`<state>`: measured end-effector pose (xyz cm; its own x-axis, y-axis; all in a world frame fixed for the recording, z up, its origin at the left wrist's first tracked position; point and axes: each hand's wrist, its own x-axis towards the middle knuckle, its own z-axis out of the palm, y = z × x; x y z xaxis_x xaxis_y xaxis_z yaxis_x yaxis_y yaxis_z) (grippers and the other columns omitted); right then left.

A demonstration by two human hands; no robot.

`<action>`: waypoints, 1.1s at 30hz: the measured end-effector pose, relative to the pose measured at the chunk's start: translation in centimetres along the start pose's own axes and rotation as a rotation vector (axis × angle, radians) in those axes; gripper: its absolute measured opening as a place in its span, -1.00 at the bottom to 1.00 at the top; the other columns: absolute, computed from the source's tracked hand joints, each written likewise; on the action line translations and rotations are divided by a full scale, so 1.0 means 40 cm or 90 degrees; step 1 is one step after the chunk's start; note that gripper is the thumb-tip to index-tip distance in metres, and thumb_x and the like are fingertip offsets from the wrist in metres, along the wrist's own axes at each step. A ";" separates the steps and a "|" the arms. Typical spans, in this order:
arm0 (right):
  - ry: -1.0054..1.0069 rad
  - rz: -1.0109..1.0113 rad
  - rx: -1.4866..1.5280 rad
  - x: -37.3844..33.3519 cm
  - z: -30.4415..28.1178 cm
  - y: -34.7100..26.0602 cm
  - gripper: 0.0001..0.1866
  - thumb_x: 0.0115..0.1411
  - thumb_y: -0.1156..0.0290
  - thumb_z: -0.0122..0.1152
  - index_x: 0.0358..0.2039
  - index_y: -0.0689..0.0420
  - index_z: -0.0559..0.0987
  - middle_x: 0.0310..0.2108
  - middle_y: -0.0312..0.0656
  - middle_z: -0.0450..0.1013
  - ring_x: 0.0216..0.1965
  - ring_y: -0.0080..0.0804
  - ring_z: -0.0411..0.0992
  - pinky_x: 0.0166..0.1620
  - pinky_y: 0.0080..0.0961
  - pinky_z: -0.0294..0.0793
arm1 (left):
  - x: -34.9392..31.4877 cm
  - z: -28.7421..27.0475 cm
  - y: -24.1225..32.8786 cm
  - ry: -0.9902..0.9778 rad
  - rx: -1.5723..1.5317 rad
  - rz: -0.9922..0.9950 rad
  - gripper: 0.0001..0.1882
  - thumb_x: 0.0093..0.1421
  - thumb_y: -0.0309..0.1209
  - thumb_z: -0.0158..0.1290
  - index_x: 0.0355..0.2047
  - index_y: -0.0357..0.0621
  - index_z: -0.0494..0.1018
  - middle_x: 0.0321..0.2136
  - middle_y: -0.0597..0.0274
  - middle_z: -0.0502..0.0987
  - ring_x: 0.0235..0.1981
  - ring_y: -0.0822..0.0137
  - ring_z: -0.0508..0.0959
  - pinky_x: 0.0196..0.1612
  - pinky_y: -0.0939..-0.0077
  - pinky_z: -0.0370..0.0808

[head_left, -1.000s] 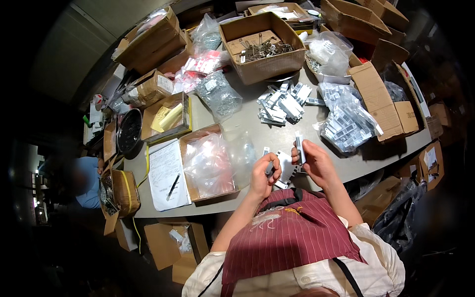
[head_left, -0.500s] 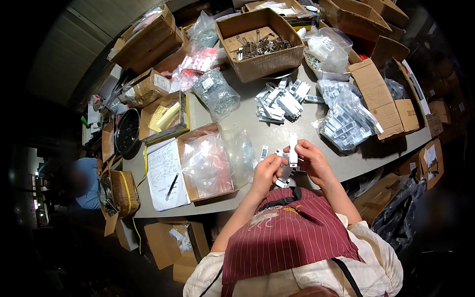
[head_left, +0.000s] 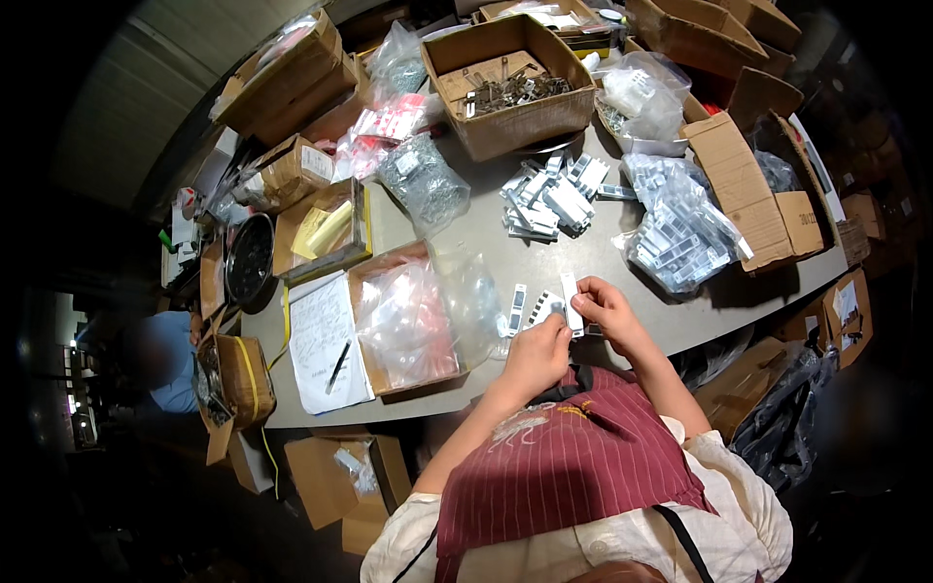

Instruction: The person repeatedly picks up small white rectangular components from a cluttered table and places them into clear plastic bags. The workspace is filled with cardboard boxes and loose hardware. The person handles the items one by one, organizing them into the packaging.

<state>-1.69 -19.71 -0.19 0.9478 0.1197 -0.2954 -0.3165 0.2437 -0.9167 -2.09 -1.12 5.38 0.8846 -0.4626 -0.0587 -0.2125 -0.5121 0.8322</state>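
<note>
Upright in my right hand [head_left: 604,309] is a narrow white rectangular piece [head_left: 571,296], pinched between thumb and fingers. My left hand [head_left: 537,352] is closed against the piece's lower end; what its fingertips hold, if anything, is hidden. Just beyond my left hand, a white piece with dark slots [head_left: 519,309] lies on the table, and a row of small white-and-dark parts [head_left: 541,309] sits beside it, partly covered by my fingers. Farther out is a loose pile of similar silver-white pieces [head_left: 556,199].
A clear bag of white pieces [head_left: 683,238] lies at right, before an opened carton [head_left: 743,199]. Left of my hands stand a box of clear plastic bags [head_left: 403,316] and handwritten sheets with a pen [head_left: 337,367]. A carton of metal parts [head_left: 520,136] stands at the back.
My left hand has moved right and closed in against the white piece in my right hand. The piece has shifted slightly left and nearer me, and the small parts beside it show more.
</note>
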 end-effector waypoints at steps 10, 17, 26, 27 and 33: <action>0.083 0.006 0.084 -0.033 -0.032 -0.142 -0.70 0.28 0.29 0.19 -0.12 0.26 0.56 -0.37 -0.29 0.54 -0.44 -0.66 0.43 -0.39 -0.66 0.40 | -0.033 0.010 -0.102 0.061 0.082 0.042 -0.82 0.29 -0.41 -0.01 -0.31 -0.32 0.45 -0.52 -0.01 0.58 -0.51 0.10 0.61 -0.42 0.23 0.49; 0.314 -0.191 -0.448 0.044 -0.130 0.008 -0.68 0.17 0.30 0.24 -0.14 0.23 0.57 -0.27 -0.02 0.56 -0.27 -0.20 0.55 -0.15 -0.33 0.49 | -0.089 -0.296 -0.012 0.417 -0.395 0.097 -0.81 0.24 -0.43 -0.14 -0.53 -0.17 0.29 -0.65 0.37 0.22 -0.68 0.57 0.10 -0.63 0.62 0.00; 0.163 -0.126 -0.642 0.053 -0.139 0.020 -0.72 0.09 0.32 0.28 -0.25 0.25 0.63 -0.35 0.01 0.54 -0.32 -0.16 0.53 -0.20 -0.33 0.47 | -0.022 -0.478 -0.149 0.096 0.069 -0.124 -0.85 0.09 -0.46 0.03 -0.49 -0.35 0.47 -0.68 0.15 0.40 -0.57 0.51 0.36 -0.47 0.55 0.32; 0.112 -0.103 -0.636 0.049 -0.136 0.008 -0.72 0.09 0.31 0.27 -0.26 0.25 0.64 -0.35 0.01 0.54 -0.32 -0.15 0.53 -0.21 -0.32 0.47 | -0.006 -0.479 -0.178 0.040 0.077 -0.159 -0.83 0.09 -0.45 0.00 -0.47 -0.36 0.47 -0.67 0.12 0.38 -0.57 0.49 0.35 -0.48 0.54 0.31; -0.032 0.013 -0.659 0.046 -0.124 -0.060 -0.70 0.12 0.27 0.20 -0.26 0.23 0.66 -0.33 0.14 0.57 -0.30 0.02 0.54 -0.17 -0.28 0.49 | 0.049 -0.475 -0.098 -0.059 0.066 -0.162 -0.80 0.12 -0.45 -0.03 -0.37 -0.37 0.51 -0.57 -0.01 0.51 -0.51 0.35 0.47 -0.38 0.35 0.42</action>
<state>1.01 -24.85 0.12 0.9321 0.1608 -0.3244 -0.1226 -0.7029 -0.7007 8.36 13.74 12.49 0.8740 -0.3715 -0.3132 -0.0340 -0.6898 0.7232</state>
